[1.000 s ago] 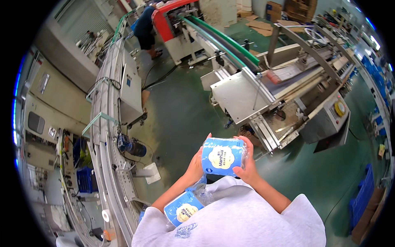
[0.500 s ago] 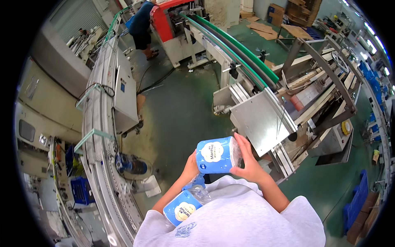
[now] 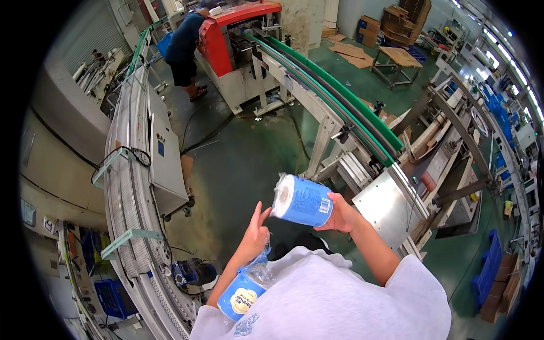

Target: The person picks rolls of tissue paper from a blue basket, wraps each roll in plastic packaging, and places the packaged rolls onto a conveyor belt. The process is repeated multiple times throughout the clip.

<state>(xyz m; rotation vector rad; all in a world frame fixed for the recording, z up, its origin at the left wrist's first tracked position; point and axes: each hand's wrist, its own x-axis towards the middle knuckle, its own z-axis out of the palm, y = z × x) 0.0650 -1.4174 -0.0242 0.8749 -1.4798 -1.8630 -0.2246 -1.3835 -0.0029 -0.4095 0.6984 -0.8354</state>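
Faces a long metal conveyor [image 3: 122,215] on the left and a red-and-white machine [image 3: 218,51] way farther back, with a co-worker [image 3: 184,37] leaning beside it. Holds a blue-wrapped roll [image 3: 306,201] tilted out front, and tucks another blue pack [image 3: 241,297] in by the left forearm [image 3: 228,276]. Grips the first by its right end with the right hand [image 3: 341,214], and points the left hand [image 3: 252,241], kinda half open, at the clear wrap [image 3: 281,180]; can't tell if touching.
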